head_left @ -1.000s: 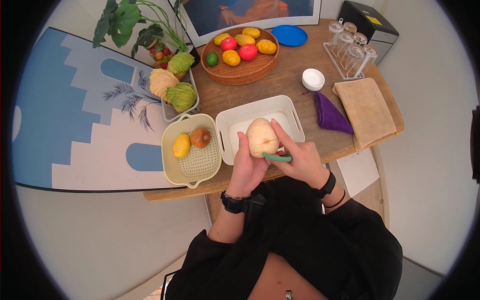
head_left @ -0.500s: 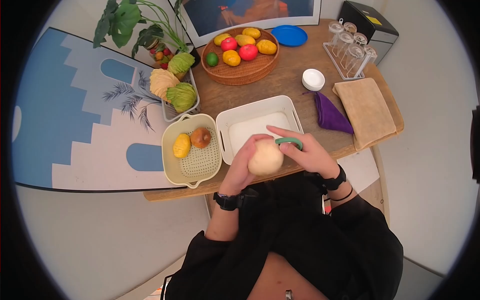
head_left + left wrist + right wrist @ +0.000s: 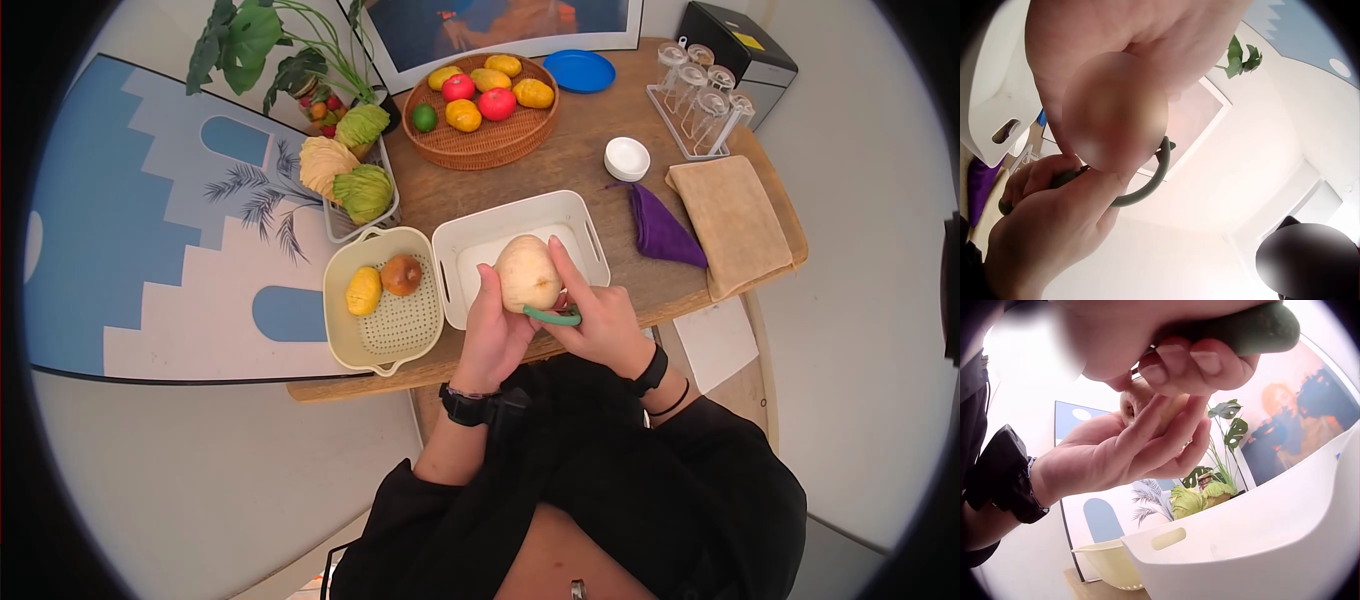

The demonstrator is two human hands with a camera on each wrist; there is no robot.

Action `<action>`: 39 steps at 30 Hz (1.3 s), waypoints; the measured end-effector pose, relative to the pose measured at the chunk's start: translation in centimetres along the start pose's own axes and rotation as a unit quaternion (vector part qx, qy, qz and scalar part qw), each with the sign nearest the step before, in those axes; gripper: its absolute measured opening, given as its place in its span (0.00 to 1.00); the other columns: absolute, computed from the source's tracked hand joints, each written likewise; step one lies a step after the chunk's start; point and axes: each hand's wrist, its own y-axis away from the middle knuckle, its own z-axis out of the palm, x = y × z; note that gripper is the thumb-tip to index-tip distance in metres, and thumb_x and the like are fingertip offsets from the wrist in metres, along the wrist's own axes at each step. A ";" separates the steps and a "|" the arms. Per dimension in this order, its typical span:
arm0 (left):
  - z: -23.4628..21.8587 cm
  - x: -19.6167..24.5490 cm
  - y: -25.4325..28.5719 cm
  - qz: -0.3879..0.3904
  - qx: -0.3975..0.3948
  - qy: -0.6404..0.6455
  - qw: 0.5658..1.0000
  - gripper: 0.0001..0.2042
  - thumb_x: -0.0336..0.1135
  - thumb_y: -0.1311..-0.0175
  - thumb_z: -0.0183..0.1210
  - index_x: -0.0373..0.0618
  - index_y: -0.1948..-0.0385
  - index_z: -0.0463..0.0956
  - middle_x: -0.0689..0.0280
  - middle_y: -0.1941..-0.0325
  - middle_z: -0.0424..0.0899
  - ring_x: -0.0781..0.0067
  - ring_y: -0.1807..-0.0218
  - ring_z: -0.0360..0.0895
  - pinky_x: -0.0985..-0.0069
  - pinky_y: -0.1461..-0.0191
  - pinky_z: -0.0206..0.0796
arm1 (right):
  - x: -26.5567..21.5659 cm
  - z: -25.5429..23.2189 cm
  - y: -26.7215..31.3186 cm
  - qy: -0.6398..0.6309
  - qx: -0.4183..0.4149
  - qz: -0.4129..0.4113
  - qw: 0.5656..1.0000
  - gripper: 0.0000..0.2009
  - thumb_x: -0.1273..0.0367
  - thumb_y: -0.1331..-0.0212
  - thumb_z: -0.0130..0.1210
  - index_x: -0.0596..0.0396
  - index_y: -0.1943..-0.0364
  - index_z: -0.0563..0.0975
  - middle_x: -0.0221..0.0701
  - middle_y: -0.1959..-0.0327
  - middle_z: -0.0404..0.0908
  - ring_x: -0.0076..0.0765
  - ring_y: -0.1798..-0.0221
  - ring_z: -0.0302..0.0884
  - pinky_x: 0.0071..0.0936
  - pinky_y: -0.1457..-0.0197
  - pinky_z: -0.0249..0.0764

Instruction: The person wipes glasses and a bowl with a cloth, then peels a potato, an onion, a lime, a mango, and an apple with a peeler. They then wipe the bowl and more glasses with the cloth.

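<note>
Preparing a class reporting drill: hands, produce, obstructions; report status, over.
Left hand gripping pale produce, off the table. Right hand gripping green peeler. No obstruction seen.

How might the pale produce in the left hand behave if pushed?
The pale produce would probably roll, given its rounded form. It seems firm, with no visible dents in the left hand. Its smooth-looking surface could be slippery.

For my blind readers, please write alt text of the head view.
A person's left hand holds a pale round fruit or vegetable; the right hand, a green curved tool beside it, near a white rectangular plastic basin. Left of it, a cream perforated basket holds a yellow piece and a brown piece.
</note>
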 end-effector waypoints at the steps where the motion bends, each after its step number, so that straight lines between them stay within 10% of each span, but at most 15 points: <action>1: 0.1 0.0 0.1 0.002 0.003 0.004 1.000 0.35 0.64 0.23 0.27 0.44 0.29 0.59 0.57 0.32 0.71 0.57 0.33 0.72 0.56 0.31 0.69 | 0.1 0.1 0.0 0.008 0.007 -0.005 1.000 0.45 0.55 0.44 0.67 0.55 0.24 0.58 0.32 0.79 0.83 0.43 0.76 0.84 0.35 0.73 0.77; 9: -0.2 0.0 0.2 -0.003 -0.046 -0.009 0.999 0.32 0.60 0.20 0.30 0.43 0.30 0.61 0.56 0.33 0.72 0.58 0.35 0.74 0.58 0.34 0.71 | 0.6 -0.5 -0.4 -0.083 0.036 0.000 0.996 0.41 0.58 0.42 0.66 0.49 0.25 0.61 0.34 0.79 0.82 0.46 0.78 0.82 0.32 0.72 0.77; 12: 0.0 0.2 0.8 0.016 -0.002 0.012 1.000 0.27 0.54 0.20 0.41 0.41 0.33 0.63 0.57 0.38 0.75 0.62 0.39 0.77 0.64 0.36 0.71 | 0.1 -2.2 -0.9 -0.189 -0.068 0.129 0.971 0.37 0.60 0.38 0.63 0.45 0.24 0.62 0.38 0.76 0.82 0.45 0.74 0.83 0.29 0.65 0.78; 20: -1.7 1.2 0.6 0.015 -0.099 -0.113 0.989 0.24 0.48 0.21 0.44 0.41 0.34 0.64 0.59 0.38 0.75 0.66 0.39 0.76 0.63 0.38 0.72 | 1.0 -3.5 -2.0 -0.313 -0.136 0.186 0.921 0.28 0.63 0.33 0.58 0.44 0.28 0.69 0.38 0.74 0.80 0.22 0.69 0.74 0.26 0.56 0.75; 29: 0.1 0.5 0.1 -0.037 -0.003 0.017 0.999 0.31 0.58 0.20 0.34 0.40 0.32 0.63 0.56 0.37 0.75 0.60 0.41 0.78 0.62 0.36 0.71 | -0.3 -0.8 -0.3 -0.045 -0.014 0.013 0.999 0.42 0.58 0.43 0.66 0.48 0.24 0.59 0.33 0.78 0.84 0.48 0.76 0.83 0.36 0.71 0.78; 39: 0.0 -0.1 0.2 0.003 -0.005 -0.012 1.000 0.31 0.59 0.20 0.31 0.45 0.29 0.59 0.59 0.32 0.72 0.61 0.34 0.73 0.59 0.36 0.73 | 0.3 -0.3 -0.1 -0.059 0.023 0.006 0.998 0.42 0.59 0.41 0.65 0.49 0.24 0.58 0.34 0.76 0.84 0.45 0.76 0.83 0.34 0.71 0.78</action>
